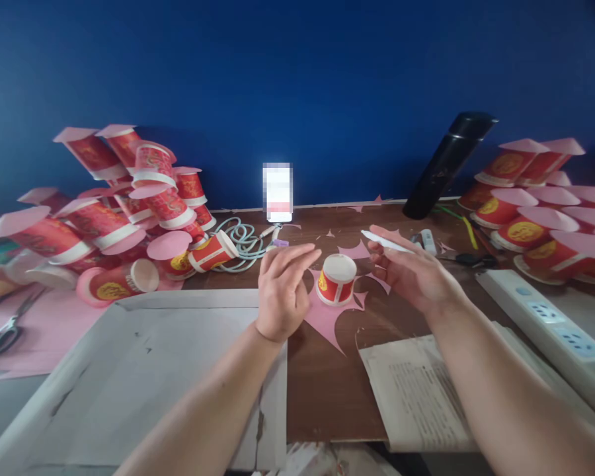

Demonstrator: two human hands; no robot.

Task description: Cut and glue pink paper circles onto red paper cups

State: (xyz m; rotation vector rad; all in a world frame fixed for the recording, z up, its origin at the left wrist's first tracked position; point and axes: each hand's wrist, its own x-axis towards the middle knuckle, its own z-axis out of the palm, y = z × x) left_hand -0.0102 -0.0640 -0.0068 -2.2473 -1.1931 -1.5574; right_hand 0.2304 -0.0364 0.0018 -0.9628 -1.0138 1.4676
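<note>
One cup (336, 281) between both hands (283, 287) (416, 272)

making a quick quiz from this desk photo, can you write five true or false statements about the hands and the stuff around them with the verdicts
1. The right hand holds a slim white pen-like stick. True.
2. The left hand grips a red paper cup. False: the left hand holds nothing visible, and that cup stands between the two hands.
3. The black bottle is to the right of the lit phone. True.
4. The scissors lie on the power strip. False: they lie on pink paper at the left, and the power strip is at the right.
5. Piled red cups stand on both sides of the desk. True.
</note>
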